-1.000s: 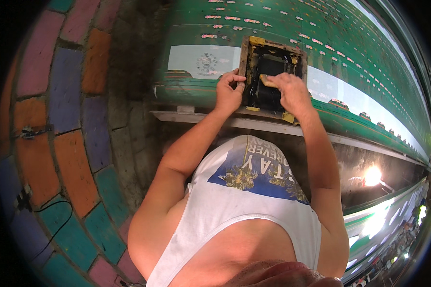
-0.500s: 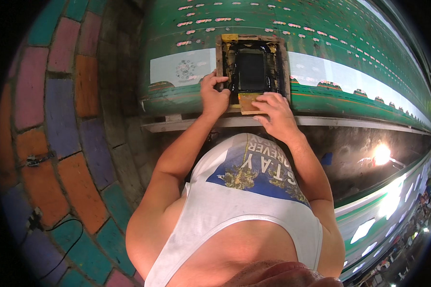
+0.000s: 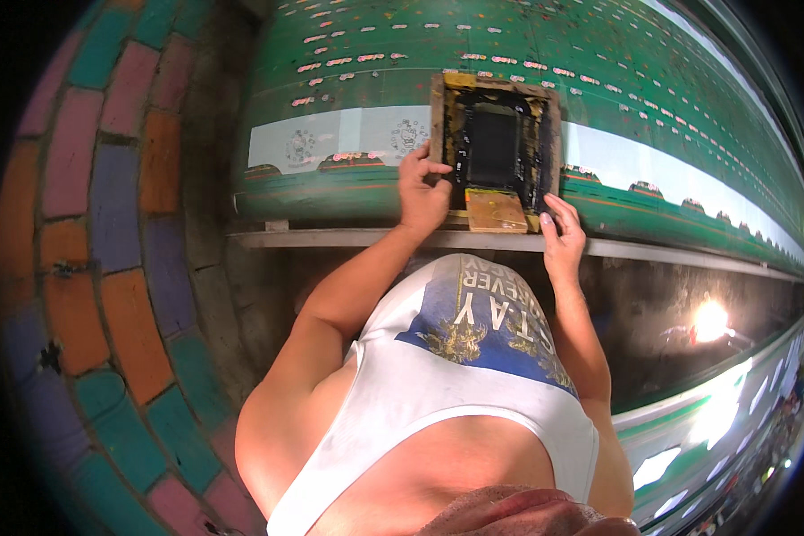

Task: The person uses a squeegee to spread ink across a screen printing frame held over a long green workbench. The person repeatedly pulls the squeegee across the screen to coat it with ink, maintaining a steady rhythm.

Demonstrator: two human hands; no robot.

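Note:
A wooden screen-printing frame (image 3: 552, 134) smeared with black and yellow ink lies on a white strip (image 3: 348, 125) along a green table. Its mesh (image 3: 494, 147) looks black in the middle. My left hand (image 3: 422, 189) grips the frame's left side, fingers closed on the wood. My right hand (image 3: 563, 237) holds the lower right corner between thumb and fingers. Between the hands a wooden squeegee (image 3: 497, 212) leans on the frame's near end, untouched by either. Left of the frame, two small line-drawn prints (image 3: 301, 146) show on the strip.
The green tabletop (image 3: 330, 201) carries rows of small coloured marks. A pale metal rail (image 3: 348, 238) runs along its near edge. Behind me at the right stands another long green-and-white table (image 3: 688, 429). Painted bricks (image 3: 116, 205) cover the floor at left; a bright light (image 3: 711, 322) glares at right.
The frame has shifted right along the strip, with the squeegee on it, uncovering a second print. My right hand has left the squeegee and taken the frame's corner; my left hand moved along with the frame.

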